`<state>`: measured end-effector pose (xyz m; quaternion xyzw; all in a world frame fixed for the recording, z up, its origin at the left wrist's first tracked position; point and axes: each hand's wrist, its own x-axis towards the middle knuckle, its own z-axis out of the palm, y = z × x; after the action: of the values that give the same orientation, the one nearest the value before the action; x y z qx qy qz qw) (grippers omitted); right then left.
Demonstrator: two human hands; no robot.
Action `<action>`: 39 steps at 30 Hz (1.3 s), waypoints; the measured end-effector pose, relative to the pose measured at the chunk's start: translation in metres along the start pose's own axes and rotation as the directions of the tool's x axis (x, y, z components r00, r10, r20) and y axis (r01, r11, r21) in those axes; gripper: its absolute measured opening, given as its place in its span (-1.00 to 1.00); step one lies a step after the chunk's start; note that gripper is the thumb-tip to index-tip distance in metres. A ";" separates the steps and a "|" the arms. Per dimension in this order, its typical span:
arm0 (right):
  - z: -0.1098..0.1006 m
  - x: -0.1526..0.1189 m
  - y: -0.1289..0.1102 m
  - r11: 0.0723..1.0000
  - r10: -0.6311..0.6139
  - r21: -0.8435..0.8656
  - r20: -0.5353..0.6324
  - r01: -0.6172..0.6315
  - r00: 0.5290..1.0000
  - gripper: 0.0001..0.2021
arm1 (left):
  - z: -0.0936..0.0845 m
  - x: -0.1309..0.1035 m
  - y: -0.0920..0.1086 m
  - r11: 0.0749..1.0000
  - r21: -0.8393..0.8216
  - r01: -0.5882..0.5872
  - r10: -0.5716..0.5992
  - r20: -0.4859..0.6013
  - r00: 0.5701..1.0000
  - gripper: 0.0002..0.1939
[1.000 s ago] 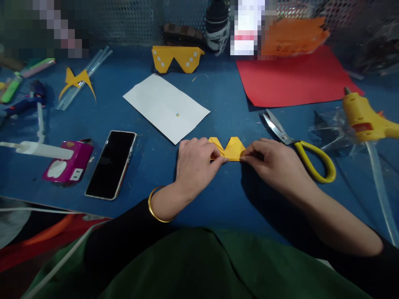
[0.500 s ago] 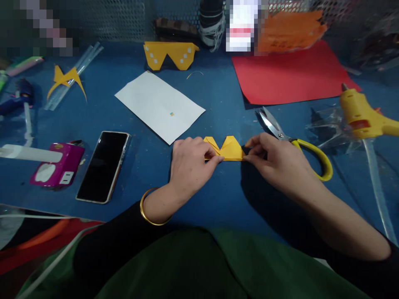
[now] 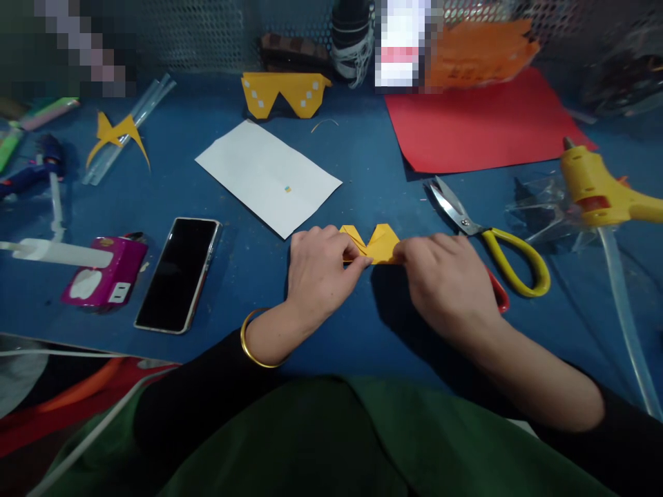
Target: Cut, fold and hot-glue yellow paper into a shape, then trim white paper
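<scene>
A folded yellow paper piece [image 3: 383, 243] with a V-shaped notch lies on the blue table, between both hands. My left hand [image 3: 322, 269] pinches its left part between thumb and fingers, a gold bangle on the wrist. Over the right end of the paper, my right hand [image 3: 448, 283] is curled with its fingertips on the edge; the thumb is hidden. Scissors [image 3: 479, 235] with one yellow and one red handle lie beside and partly behind my right hand. Above the left hand is a white paper sheet [image 3: 269, 178].
A yellow paper mask shape [image 3: 282, 95] stands at the back. Red paper [image 3: 481, 131] lies back right, near a yellow glue gun [image 3: 595, 183]. To the left are a phone [image 3: 179, 275], a magenta box [image 3: 111, 273], yellow scraps [image 3: 114, 133] and a blue glue gun [image 3: 49, 155].
My right hand has turned over and moved slightly left, its fingers now covering the paper's right end. The red scissor handle has come into view. My left hand keeps its pinch.
</scene>
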<state>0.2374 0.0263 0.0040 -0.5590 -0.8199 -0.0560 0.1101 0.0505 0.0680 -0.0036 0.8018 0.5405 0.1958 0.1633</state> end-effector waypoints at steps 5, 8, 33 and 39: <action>-0.002 -0.012 -0.027 0.959 -0.265 -0.131 -0.117 0.250 0.957 -0.75 | 0.000 -0.001 0.000 1.000 -0.009 -0.015 0.015 -0.001 1.000 -0.73; 0.000 -0.019 -0.041 0.945 -0.284 -0.192 -0.085 0.264 0.955 -0.66 | 0.000 -0.001 0.000 1.000 -0.010 -0.022 0.022 -0.007 1.000 -0.75; -0.005 -0.021 -0.038 0.941 -0.106 -0.325 -0.032 0.090 0.994 -0.70 | -0.004 0.000 0.000 1.000 -0.030 0.006 -0.004 0.052 0.999 -0.82; -0.005 -0.022 -0.033 0.927 -0.154 -0.352 -0.045 0.128 0.987 -0.71 | -0.007 -0.001 0.000 1.000 -0.020 -0.004 0.006 0.087 0.996 -0.81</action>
<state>0.2149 -0.0068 0.0041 -0.5069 -0.8307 -0.2277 0.0345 0.0467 0.0670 0.0019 0.8093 0.5288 0.1665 0.1940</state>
